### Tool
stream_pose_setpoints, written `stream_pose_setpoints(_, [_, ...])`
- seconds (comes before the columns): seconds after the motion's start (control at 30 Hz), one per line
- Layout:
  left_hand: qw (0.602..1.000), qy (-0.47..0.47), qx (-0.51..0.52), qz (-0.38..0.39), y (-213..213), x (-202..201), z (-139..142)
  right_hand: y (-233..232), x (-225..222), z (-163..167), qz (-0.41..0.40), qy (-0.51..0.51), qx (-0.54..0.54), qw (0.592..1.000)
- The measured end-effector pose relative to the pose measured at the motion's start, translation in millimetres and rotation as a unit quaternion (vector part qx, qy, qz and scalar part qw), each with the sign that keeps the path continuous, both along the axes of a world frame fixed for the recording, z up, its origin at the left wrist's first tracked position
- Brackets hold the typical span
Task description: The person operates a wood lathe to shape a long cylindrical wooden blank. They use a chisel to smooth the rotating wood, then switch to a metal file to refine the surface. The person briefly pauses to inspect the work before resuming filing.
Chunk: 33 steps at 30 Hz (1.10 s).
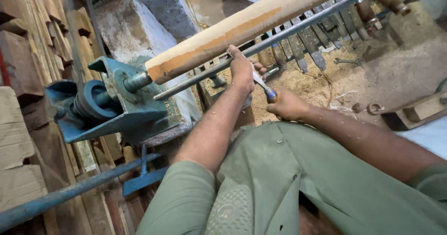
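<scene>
Blue-green headstock [125, 109] with grooved pulley [91, 105] at left, on a pale block [135, 30]. Stacked boards [32, 44] along left edge. Blue pipe [70, 193] runs low left. Row of chisels [321, 34] beyond the rail, lying on sawdust [302, 88]. Spanner [347, 61] near them. Wooden block [414, 114] at right.

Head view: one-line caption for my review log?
Left hand steadies a chisel on the tool rest against a lathe-mounted wooden spindle; right hand grips its handle.
</scene>
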State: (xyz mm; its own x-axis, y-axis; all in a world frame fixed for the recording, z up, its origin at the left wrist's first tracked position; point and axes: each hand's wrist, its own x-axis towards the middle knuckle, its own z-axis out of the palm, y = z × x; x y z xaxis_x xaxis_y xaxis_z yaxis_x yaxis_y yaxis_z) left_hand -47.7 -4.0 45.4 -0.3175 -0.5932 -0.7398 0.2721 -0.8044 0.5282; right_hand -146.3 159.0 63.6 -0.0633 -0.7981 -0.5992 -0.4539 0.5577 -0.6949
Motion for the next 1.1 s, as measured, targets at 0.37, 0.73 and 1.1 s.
stream_pose_setpoints(0.37, [0.985,-0.004,-0.05,-0.164,48,16,-22,39,-42,34,0.053,0.383,-0.045,0.921])
stream_pose_setpoints(0.73, [0.995,0.072,-0.056,0.051,25,14,-21,16,-2,-15,0.028,0.084,-0.119,0.989])
stream_pose_setpoints(1.1, [0.998,-0.004,0.023,0.066,3,-1,10,-3,7,8,-0.014,0.076,-0.029,0.997])
